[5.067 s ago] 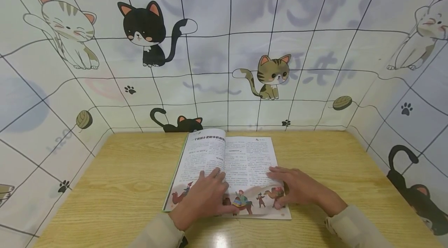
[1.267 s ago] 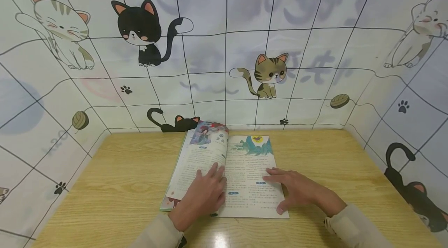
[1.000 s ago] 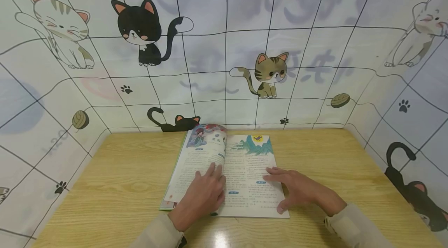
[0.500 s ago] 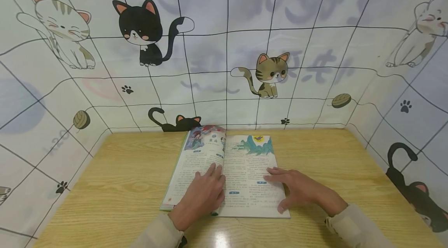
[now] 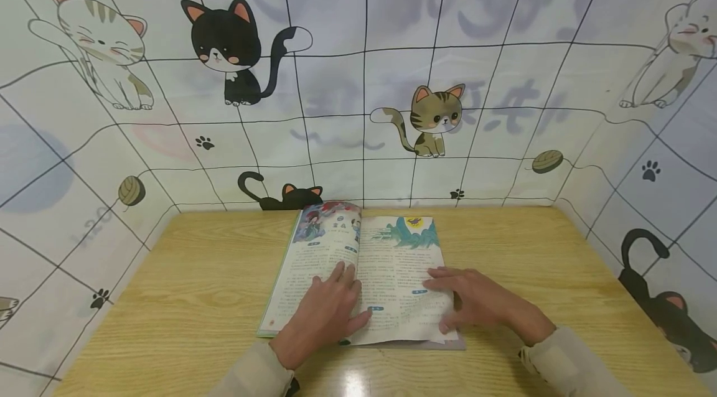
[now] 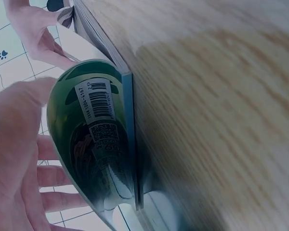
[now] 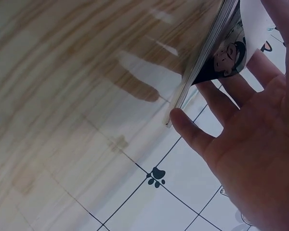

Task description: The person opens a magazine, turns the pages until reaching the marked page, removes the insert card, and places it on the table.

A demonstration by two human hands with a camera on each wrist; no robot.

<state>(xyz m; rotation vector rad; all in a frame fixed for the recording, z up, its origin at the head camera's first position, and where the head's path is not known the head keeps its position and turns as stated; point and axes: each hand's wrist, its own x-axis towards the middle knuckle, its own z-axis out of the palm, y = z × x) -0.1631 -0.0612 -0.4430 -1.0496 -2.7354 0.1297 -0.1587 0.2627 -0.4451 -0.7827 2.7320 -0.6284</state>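
Note:
An open magazine (image 5: 392, 275) lies on the wooden table, its left page topped by a colourful illustration and its right page by teal mountains. My left hand (image 5: 325, 310) rests across the left page beside the fold, thumb reaching onto the right page. In the left wrist view, a glossy green cover (image 6: 86, 139) with a barcode bows up next to that hand. My right hand (image 5: 482, 300) spreads over the magazine's right edge, its thumb (image 7: 190, 130) at the lower corner. The right-hand page (image 5: 409, 322) buckles up, baring a strip of the page beneath along the bottom.
The table (image 5: 213, 279) extends around the magazine on both sides. A white grid-patterned backdrop (image 5: 336, 86) with cartoon cats closes in the back and both sides, close behind the magazine's far edge.
Earlier the magazine showed a spread with camel drawings; a different spread shows now. The left page has settled flatter, the right page's lower edge has lifted, and the left thumb has moved outward.

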